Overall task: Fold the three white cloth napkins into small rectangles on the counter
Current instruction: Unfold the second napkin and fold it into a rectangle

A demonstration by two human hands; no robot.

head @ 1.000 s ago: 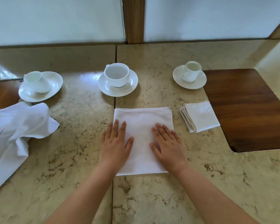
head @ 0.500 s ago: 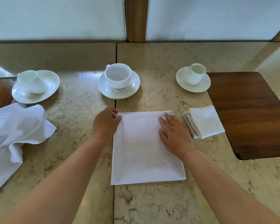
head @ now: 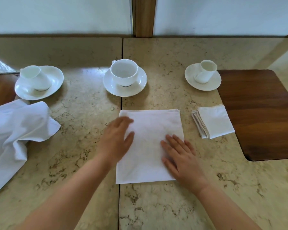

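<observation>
A half-folded white napkin (head: 150,130) lies flat as a large rectangle in the middle of the marble counter (head: 83,133). My left hand (head: 117,140) rests flat on its left edge, blurred by motion, fingers apart. On the napkin's lower right part my right hand (head: 179,155) presses down, palm flat and fingers spread. A small folded napkin (head: 214,122) lies to the right, beside the wooden board. At the far left a crumpled unfolded white napkin (head: 12,130) sprawls over the counter edge.
Three white cups on saucers stand in a row behind the napkins: left (head: 38,82), middle (head: 124,77), right (head: 204,75). A dark wooden board (head: 259,113) is set into the counter on the right. A wall with a wooden post (head: 144,15) closes the back.
My left hand has let go of the napkin's top left corner and slid down its left side. The right hand has moved from the top right down to the lower right.
</observation>
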